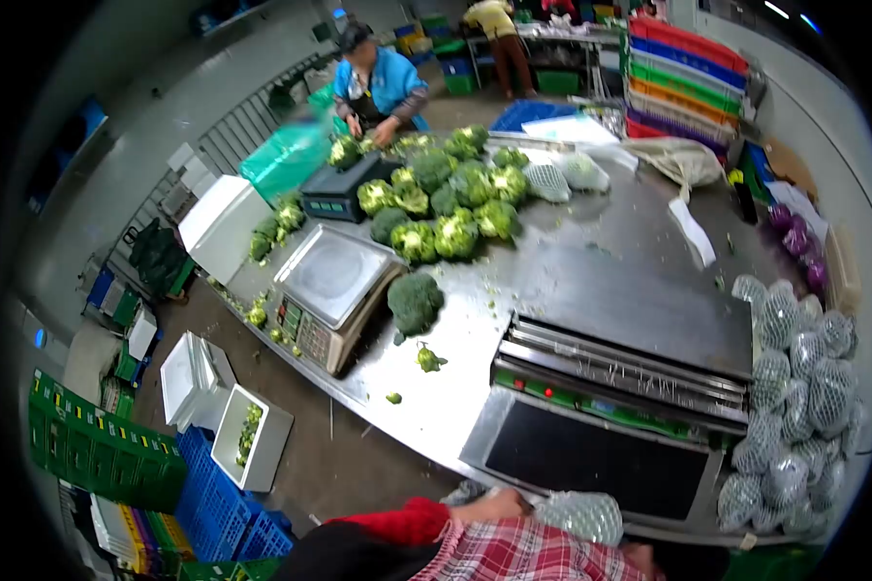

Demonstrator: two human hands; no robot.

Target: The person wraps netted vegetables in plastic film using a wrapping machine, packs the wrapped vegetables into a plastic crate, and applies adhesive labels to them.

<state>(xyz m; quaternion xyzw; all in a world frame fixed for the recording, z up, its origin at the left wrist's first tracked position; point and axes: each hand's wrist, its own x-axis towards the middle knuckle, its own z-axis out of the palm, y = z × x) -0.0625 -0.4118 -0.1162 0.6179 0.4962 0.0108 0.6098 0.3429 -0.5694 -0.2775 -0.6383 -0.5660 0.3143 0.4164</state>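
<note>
Item: one rounded, pale piece in white netting (583,518), contents hidden, at the bench's (601,252) near edge, before the silver metal machine with a flat black plate (596,460).
My left hand (496,505): beside that piece, fingers bent; grip hidden, cannot tell.
My right hand (639,557): partly behind red plaid cloth (543,554); cannot tell its state.
Stock: heaped white-netted pieces (790,416), bench's right edge; one green broccoli head (417,304), toward the left edge.
Step, as I judge: handling the piece. Next move calls for a secure, gentle hold clear of the machine's rim.
</note>
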